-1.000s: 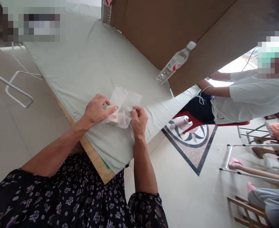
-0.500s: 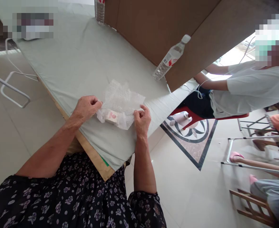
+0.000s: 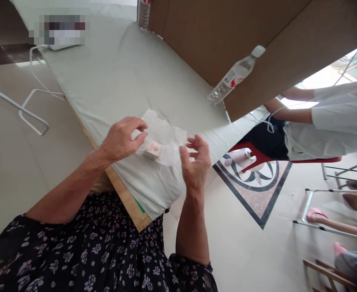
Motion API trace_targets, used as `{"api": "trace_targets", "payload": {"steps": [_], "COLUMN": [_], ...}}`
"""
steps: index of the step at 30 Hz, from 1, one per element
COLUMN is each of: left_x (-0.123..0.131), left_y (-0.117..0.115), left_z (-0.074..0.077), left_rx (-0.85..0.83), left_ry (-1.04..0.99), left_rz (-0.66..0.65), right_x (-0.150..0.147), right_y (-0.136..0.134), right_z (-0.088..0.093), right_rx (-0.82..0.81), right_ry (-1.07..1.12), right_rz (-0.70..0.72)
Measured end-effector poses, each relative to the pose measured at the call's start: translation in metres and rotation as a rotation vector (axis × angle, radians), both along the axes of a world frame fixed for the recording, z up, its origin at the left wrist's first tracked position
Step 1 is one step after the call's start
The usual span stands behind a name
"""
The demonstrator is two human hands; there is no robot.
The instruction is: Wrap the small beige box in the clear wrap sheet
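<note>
A sheet of clear bubble wrap (image 3: 166,136) lies on the pale green table cover (image 3: 120,81) near the front edge. On it rests a small pale block (image 3: 153,148) with a red mark. My left hand (image 3: 122,138) curls over the sheet's left side, thumb and fingers pinching the wrap beside the block. My right hand (image 3: 196,164) hovers just right of the sheet, fingers apart, holding nothing.
Brown cardboard panels (image 3: 215,36) stand behind the table. A plastic water bottle (image 3: 235,75) leans against them; another bottle (image 3: 143,14) stands farther back. A seated person in white (image 3: 327,121) is at the right on a red chair. White metal frames (image 3: 29,117) stand left.
My right hand let go of the wrap's right edge and lifted with its fingers spread. My left hand moved right, over the block. The wrap looks more folded in.
</note>
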State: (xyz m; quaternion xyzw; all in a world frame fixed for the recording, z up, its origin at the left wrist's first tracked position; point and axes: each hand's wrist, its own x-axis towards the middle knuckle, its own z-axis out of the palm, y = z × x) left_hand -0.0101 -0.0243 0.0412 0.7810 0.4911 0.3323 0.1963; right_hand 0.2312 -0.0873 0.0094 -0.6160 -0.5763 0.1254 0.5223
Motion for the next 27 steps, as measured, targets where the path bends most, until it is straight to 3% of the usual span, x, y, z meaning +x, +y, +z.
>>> {"api": "trace_targets", "payload": {"steps": [2,4,8,12,14,17,20,23,27], "left_x": [0.006,0.007,-0.002,-0.01,-0.014,-0.021,-0.024,-0.02,-0.013], "left_y": [0.0,0.003,0.008,0.003,0.0,-0.004,-0.008,-0.011,-0.009], "left_z": [0.0,-0.008,-0.016,-0.002,0.003,0.001,-0.008,-0.015,-0.03], "left_rx": [-0.039,-0.147,-0.296,-0.258,-0.285,-0.381,-0.375,-0.224,-0.12], "left_ry": [0.043,0.103,0.141,0.03,0.035,0.2,0.352,0.315,0.225], "left_rz": [-0.174,-0.258,-0.244,-0.159,-0.159,-0.222,-0.183,-0.145,-0.286], "right_x": [-0.01,-0.016,-0.019,-0.014,-0.01,-0.005,-0.004,-0.005,-0.013], "right_y": [0.001,0.004,0.007,-0.005,-0.012,-0.022,-0.027,-0.025,-0.01], "right_z": [-0.003,-0.01,-0.015,0.001,0.007,0.005,-0.004,-0.011,-0.017], "right_rx": [-0.086,-0.174,-0.168,-0.125,-0.194,-0.371,-0.453,-0.347,-0.224], "right_ry": [-0.03,-0.052,-0.001,0.077,0.093,0.083,0.096,0.145,0.033], "right_rz": [0.122,0.183,0.256,0.475,0.627,0.773,0.696,0.467,0.344]}}
